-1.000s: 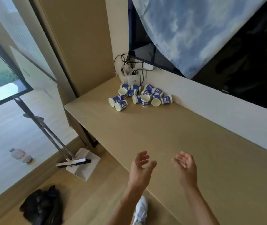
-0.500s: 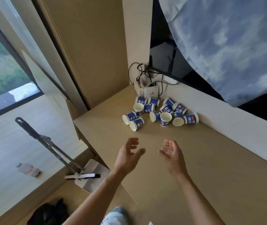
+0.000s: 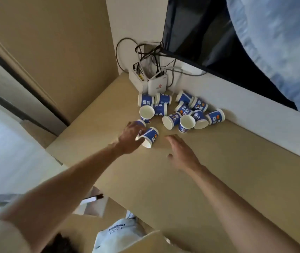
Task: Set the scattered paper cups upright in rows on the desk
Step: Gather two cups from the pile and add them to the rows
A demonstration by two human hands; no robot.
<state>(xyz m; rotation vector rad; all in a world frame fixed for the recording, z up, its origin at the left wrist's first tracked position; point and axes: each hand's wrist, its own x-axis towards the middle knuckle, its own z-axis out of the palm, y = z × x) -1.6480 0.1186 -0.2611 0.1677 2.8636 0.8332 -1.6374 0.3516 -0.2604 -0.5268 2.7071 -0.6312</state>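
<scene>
Your left hand [image 3: 129, 137] is on the nearest tipped cup [image 3: 151, 134], fingers at its rim. It's blurred, so can't tell if you've pinched it. Your right hand [image 3: 181, 152] is flat, palm down, fingers straight, holding nothing, just beside that cup. Both arms extended forward.

That cup lies near the desk [image 3: 218, 170] left end. Bare desk runs right and toward you. The pile [image 3: 183, 107] sits against the wall [image 3: 255, 106], two white boxes [image 3: 157, 86] in the corner.

Count: thirteen cups. Two upright cups [image 3: 146, 112] [image 3: 187, 121], eleven tipped, including a half-hidden cup [image 3: 140, 122] behind your left hand.
</scene>
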